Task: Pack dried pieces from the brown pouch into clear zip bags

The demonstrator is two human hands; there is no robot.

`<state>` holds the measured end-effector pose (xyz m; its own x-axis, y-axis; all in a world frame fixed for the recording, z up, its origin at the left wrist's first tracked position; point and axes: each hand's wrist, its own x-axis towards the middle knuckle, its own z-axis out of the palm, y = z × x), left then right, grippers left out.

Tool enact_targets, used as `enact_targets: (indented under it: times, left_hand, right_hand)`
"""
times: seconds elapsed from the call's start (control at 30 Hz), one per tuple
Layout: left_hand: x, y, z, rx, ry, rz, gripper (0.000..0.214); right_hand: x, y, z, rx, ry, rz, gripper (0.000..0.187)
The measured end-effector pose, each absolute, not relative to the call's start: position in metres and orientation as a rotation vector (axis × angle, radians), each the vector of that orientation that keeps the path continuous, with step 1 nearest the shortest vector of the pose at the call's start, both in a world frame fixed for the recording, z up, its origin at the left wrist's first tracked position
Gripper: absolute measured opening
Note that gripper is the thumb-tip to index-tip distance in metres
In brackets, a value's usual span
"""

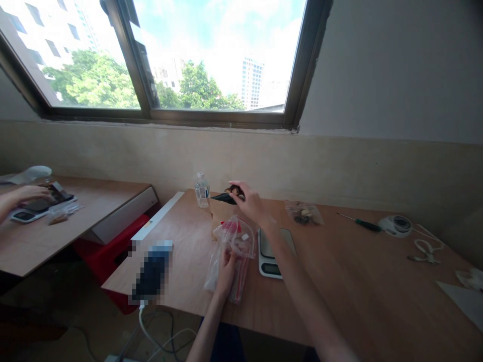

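Observation:
My left hand (226, 271) grips a stack of clear zip bags (232, 251) with red seals, held up from the wooden table (339, 281). My right hand (251, 203) reaches forward over the open mouth of a brown paper bag (221, 211) and pinches a small dark clump I cannot name. A digital kitchen scale (269, 254) lies just right of the bags, partly under my right forearm.
A water bottle (202, 190) stands behind the paper bag. A filled clear bag (304, 212), a green screwdriver (360, 222), a tape roll (396, 225) and scissors (424, 250) lie to the right. A blurred phone (151, 274) sits left. Another person's hand (26, 193) works at the left table.

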<state>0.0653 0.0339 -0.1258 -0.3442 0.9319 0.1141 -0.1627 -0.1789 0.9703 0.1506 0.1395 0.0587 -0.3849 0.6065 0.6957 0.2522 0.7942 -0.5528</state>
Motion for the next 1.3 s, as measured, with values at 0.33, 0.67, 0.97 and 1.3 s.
enact_targets:
  times: [0.33,0.67,0.97,1.3]
  left_hand:
    - [0.067,0.032,-0.122,0.972,1.261,1.607,0.036]
    - [0.068,0.032,-0.114,1.005,1.269,1.563,0.037]
    - [0.066,0.028,-0.114,1.080,1.253,1.563,0.028]
    - [0.063,0.036,-0.124,1.073,1.299,1.604,0.017]
  right_hand:
    - [0.152,0.130,0.046,-0.646,-2.072,0.325,0.029]
    - [0.150,0.119,0.040,-0.705,-2.062,0.143,0.031]
    - [0.197,0.075,-0.006,-0.784,-1.885,0.625,0.023]
    - [0.192,0.041,-0.013,-0.890,-2.098,0.743,0.029]
